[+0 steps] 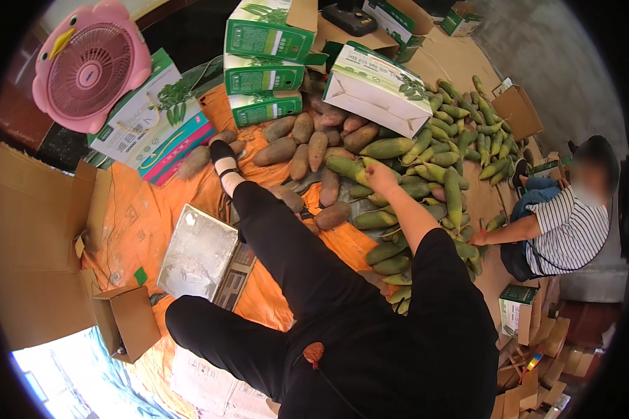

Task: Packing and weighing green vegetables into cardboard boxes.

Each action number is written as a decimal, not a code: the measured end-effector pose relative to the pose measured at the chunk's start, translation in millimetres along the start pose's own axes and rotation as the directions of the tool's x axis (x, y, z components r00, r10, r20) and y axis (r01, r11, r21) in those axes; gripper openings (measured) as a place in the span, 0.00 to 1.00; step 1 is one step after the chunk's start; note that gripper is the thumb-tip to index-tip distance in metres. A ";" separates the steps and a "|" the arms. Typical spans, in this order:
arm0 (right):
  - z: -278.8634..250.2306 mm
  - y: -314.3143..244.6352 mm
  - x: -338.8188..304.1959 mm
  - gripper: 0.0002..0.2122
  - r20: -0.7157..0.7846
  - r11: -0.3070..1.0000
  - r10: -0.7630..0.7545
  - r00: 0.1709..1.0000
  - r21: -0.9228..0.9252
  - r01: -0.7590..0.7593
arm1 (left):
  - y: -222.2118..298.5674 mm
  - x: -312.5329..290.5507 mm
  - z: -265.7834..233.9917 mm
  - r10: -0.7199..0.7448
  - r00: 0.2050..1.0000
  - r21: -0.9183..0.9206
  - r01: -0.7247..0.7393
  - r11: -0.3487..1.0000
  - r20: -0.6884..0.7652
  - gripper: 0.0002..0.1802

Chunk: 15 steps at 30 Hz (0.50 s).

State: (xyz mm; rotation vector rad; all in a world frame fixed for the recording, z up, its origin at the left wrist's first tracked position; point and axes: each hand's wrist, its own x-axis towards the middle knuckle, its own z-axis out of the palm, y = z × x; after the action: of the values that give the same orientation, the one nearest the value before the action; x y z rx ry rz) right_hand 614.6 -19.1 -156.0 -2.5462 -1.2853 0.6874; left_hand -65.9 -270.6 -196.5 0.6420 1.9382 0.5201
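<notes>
My right hand (382,179) reaches into a pile of long green radishes (437,153). Its fingers are closed at the near end of one green radish (345,168), which lies at the pile's left side. More green radishes lie beneath and around the hand. To its left are reddish-brown tubers (275,151) that look like sweet potatoes, spread on an orange sheet (129,223). My left hand does not show.
A scale (199,248) with a metal tray stands beside my legs. Green-and-white cartons (378,87) and a pink fan (91,70) stand at the back. A co-worker in a striped shirt (569,227) sits at the right, one hand at the radishes. An open cardboard box (126,321) stands left.
</notes>
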 end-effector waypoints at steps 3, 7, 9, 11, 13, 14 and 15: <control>-27.5 33.9 31.5 0.16 -0.208 0.995 0.048 0.977 0.092 -0.030 | 5.1 -13.8 3.1 -0.028 0.999 -0.164 0.022 0.986 -0.036 0.18; -67.7 79.7 68.3 0.22 -0.396 0.970 0.204 0.896 0.205 -0.130 | 25.1 -39.1 12.0 -0.079 0.992 -0.401 0.035 0.915 -0.094 0.18; -89.2 94.3 84.6 0.25 -0.471 0.957 0.258 0.844 0.244 -0.156 | 33.5 -54.9 12.8 -0.113 0.985 -0.519 0.030 0.854 -0.128 0.19; -99.9 94.6 98.7 0.30 -0.494 0.928 0.338 0.801 0.317 -0.197 | 41.8 -71.5 13.4 -0.147 0.974 -0.628 0.008 0.778 -0.170 0.19; -117.5 99.8 111.3 0.38 -0.414 0.870 0.440 0.796 0.417 -0.264 | 57.7 -67.1 -14.2 -0.100 0.955 -0.540 -0.069 0.839 -0.278 0.18; -125.1 105.9 117.2 0.40 -0.398 0.845 0.459 0.794 0.472 -0.252 | 65.2 -59.9 -30.7 -0.043 0.930 -0.430 -0.127 0.894 -0.365 0.17; -123.4 98.0 123.5 0.42 -0.365 0.816 0.469 0.804 0.526 -0.237 | 72.7 -60.3 -42.6 0.005 0.864 -0.368 -0.220 0.903 -0.503 0.19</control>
State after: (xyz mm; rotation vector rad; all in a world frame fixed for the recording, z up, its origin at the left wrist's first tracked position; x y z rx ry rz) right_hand 807.6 24.2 -124.5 -2.3484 -0.4001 0.3178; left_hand -66.7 -256.6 -93.8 0.3659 2.1631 1.2384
